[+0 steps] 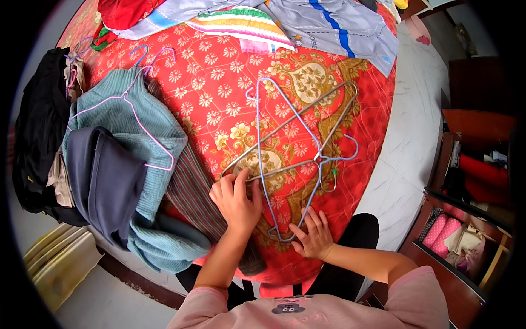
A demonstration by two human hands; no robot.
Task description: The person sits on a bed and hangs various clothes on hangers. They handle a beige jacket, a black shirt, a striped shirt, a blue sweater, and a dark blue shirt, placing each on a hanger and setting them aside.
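Observation:
Two clothes hangers lie crossed on the red floral bedcover (213, 74) before me. One is a silvery metal hanger (283, 128) with a small green piece near its hook; the other, lying over it, is a lavender coated-wire hanger (260, 140). My left hand (237, 201) is at the near-left corner of the metal hanger, fingers bent; whether they grip it is hidden. My right hand (314, 235) rests beside the lower end of the lavender hanger, fingers apart. Left of them a teal knitted turtleneck (160, 123) lies on a blue hanger, with a pink hanger (137, 117) over it and dark folded trousers (102, 181) across that.
A striped garment (193, 185) lies under the turtleneck, and black clothing (37, 140) is at the far left. Grey and striped fabric (324, 28) spreads along the far side. Open drawers with clothes (448, 234) stand at the right, beyond the pale tiled floor (398, 164).

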